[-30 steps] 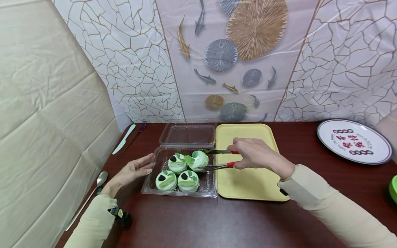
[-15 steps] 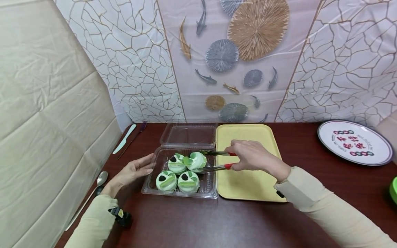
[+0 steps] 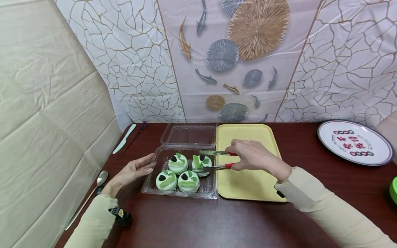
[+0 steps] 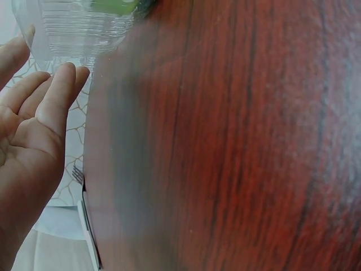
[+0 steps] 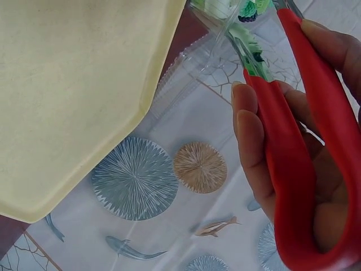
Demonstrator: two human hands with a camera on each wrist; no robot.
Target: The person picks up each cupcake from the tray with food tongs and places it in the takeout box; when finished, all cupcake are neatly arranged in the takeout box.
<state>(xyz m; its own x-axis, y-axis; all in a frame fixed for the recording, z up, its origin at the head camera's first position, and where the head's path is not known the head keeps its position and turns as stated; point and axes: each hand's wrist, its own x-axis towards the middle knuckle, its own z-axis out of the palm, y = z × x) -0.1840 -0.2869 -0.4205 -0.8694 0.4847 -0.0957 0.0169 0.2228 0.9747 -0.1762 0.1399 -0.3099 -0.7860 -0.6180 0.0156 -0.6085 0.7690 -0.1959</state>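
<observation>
My right hand (image 3: 252,155) grips red-handled metal tongs (image 5: 290,164), whose arms reach over the right side of a clear plastic container (image 3: 207,187). Between the spread tong tips, a round green-frosted cake (image 3: 201,159) sits upright in the back right corner. Several similar cakes stand to its left and front, among them one at the back left (image 3: 177,168) and one in the front row (image 3: 188,186), topped with dark berries and green slices. With fingers extended, my left hand (image 3: 134,173) is at the container's left wall; in the left wrist view its fingertips (image 4: 66,70) are right by the plastic.
The container's hinged lid (image 3: 192,134) lies open behind it. A yellow tray (image 3: 238,188) adjoins its right side. To the left lie a knife (image 3: 124,139), a fork (image 3: 133,139) and a long spoon (image 3: 101,178). A white plate (image 3: 353,142) and a green object (image 3: 394,189) are at far right.
The back right cake, tilted between the tongs before, now sits level and slightly further right. The tong tips have spread from it. My left hand has stayed at the container's side.
</observation>
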